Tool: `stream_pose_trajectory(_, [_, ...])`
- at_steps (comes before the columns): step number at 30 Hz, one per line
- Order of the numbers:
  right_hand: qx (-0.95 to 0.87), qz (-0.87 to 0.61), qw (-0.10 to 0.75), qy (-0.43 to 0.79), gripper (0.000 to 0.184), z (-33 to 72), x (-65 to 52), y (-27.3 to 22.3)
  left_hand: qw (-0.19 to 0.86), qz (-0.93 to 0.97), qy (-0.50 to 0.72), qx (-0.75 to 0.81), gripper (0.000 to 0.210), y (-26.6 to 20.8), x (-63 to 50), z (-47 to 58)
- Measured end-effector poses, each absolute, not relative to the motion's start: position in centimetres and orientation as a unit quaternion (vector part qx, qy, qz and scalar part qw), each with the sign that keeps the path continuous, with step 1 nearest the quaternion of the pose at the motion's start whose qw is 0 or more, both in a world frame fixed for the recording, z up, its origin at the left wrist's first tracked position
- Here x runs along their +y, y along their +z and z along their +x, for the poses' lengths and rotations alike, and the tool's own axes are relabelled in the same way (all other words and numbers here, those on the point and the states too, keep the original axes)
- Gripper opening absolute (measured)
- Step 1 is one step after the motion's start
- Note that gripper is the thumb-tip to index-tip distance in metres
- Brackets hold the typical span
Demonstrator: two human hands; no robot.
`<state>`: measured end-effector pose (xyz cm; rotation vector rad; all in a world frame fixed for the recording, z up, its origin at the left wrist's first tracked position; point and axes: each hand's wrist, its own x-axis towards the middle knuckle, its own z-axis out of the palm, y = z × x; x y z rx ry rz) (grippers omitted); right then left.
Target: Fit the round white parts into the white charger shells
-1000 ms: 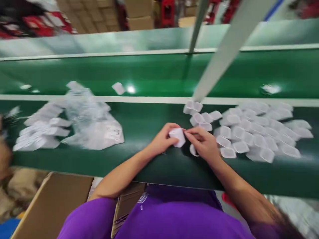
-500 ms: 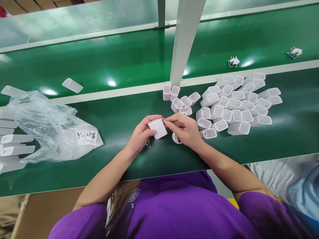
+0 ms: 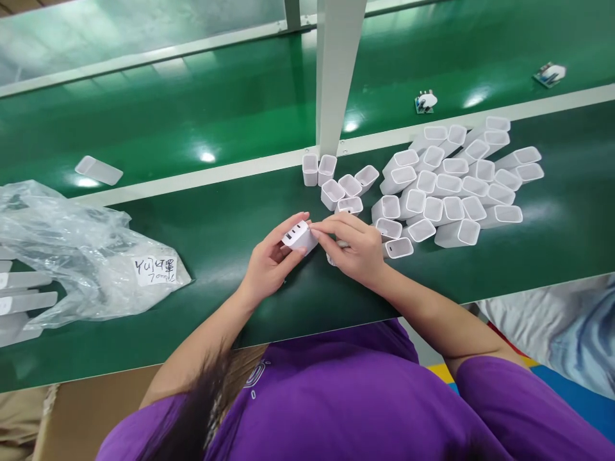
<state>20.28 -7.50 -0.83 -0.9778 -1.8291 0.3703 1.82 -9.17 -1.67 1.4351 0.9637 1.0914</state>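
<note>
A white charger housing (image 3: 302, 240) with dark port openings on its end is held between the thumb and fingers of my left hand (image 3: 267, 265). The port end is tilted up toward me. My right hand (image 3: 356, 248) has thumb and index finger pinched together at the housing's right edge; whatever is between those fingertips is too small to make out. Partly hidden under the right hand lies a white piece (image 3: 331, 259) on the table. Just beyond my hands stands a small group of open white housings (image 3: 331, 194).
Many white open-ended housings (image 3: 451, 186) crowd the green table (image 3: 230, 256) at right. A clear plastic bag (image 3: 110, 256) with a handwritten label lies left, beside more white housings (image 3: 26, 280). A white post (image 3: 336, 77) rises behind. Small circuit boards (image 3: 425, 101) rest on the far green surface.
The housing in my left hand has been tilted, so its port end now faces me more. My right fingertips remain at its right edge. The whole view has shifted slightly.
</note>
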Motion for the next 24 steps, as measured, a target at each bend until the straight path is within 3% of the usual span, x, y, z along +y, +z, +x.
stream_pose_trajectory(8, [-0.774,-0.395,0.487,0.092,0.018,20.38,-7.48,-1.10,0.441,0.639,0.459,0.433,0.055,-2.54,-9.52,1.88])
stream_pose_trajectory(24, [-0.773,-0.419,0.473,0.058,0.021,19.62,-8.25,-1.78,0.157,0.766,0.440,0.441,0.062,-2.15,-9.49,2.20])
